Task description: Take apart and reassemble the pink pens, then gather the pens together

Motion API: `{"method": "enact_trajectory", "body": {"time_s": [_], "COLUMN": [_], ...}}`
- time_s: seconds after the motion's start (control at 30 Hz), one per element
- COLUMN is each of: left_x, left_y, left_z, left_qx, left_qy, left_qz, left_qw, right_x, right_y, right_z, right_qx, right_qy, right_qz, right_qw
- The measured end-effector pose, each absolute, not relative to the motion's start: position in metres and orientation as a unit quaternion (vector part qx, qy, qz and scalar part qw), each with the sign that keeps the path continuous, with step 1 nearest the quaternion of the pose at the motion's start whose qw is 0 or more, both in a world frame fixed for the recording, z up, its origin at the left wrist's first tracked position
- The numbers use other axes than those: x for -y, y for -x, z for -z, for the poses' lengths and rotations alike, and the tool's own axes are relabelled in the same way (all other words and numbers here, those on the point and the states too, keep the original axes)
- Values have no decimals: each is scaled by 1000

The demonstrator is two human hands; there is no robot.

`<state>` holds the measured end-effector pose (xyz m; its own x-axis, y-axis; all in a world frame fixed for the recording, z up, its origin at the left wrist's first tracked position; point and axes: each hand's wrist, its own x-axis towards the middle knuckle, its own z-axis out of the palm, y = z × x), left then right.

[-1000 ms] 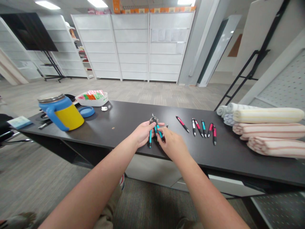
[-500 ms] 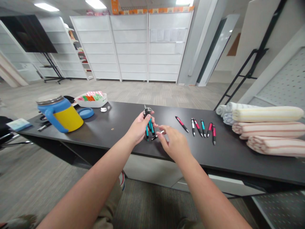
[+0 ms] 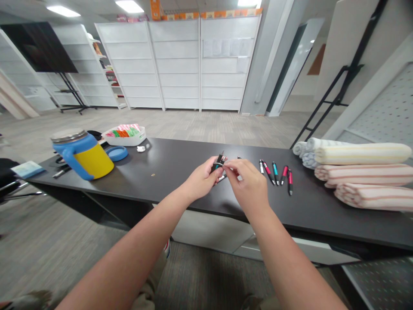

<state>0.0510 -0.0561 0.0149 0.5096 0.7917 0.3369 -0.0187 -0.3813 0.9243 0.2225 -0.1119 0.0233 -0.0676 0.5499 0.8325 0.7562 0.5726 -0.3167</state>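
Pen bundle (image 3: 219,165) gripped tight in left hand (image 3: 202,178), barrels mostly hidden. Right hand (image 3: 248,183) pinches thin pale strand (image 3: 228,167), material unclear. Loose plastic pens (image 3: 275,173) lie at 2 o'clock on black tabletop (image 3: 180,172).

Five loose pens (image 3: 275,173), one blue-and-yellow mug (image 3: 93,161), one white tray (image 3: 129,142)

We can read no text anywhere in this view. The orange strip (image 3: 209,13) along the top of the shelves, at top centre, carries rows of small labels, but they are too small for us to make out. The papers (image 3: 224,48) on the white panels, upper middle, are just as unreadable, and so is the card (image 3: 27,169) at the left edge. We find no legible print on the pens (image 3: 275,173) either.
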Motion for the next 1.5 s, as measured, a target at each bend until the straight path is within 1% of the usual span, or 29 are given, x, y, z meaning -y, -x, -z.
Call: {"method": "enact_trajectory", "body": {"time_s": [0.2, 0.33, 0.5, 0.6, 0.8, 0.97, 1.07, 1.17, 1.37, 1.5], "left_x": [46, 44, 39, 41, 51, 48, 46, 47, 52, 52], "left_y": [-46, -45, -42, -37, -29, -28, -28, -28, -29, -31], "left_z": [-12, -11, 3, 4, -9, -5, -3, -4, -6, -6], "left_qx": [-266, -261, -281, -282, -285, -277, -302, -326, -326, -319], "left_qy": [-715, -702, -680, -691, -711, -719, -717, -719, -696, -701], "left_qz": [-448, -474, -483, -480, -511, -508, -488, -480, -505, -528], "left_qw": [465, 463, 475, 461, 389, 385, 396, 382, 393, 357], "right_x": [107, 105, 100, 99, 106, 105, 103, 103, 106, 106], "right_y": [-228, -224, -219, -215, -203, -198, -198, -198, -195, -194], "right_z": [-13, -13, -10, -10, -20, -21, -19, -18, -21, -20], "right_qx": [768, 772, 777, 780, 776, 776, 777, 777, 780, 781], "right_qy": [427, 438, 455, 449, 437, 444, 446, 443, 435, 433], "right_qz": [137, 134, 115, 107, 92, 81, 84, 90, 95, 97], "right_qw": [457, 440, 420, 423, 446, 440, 436, 438, 440, 439]}}
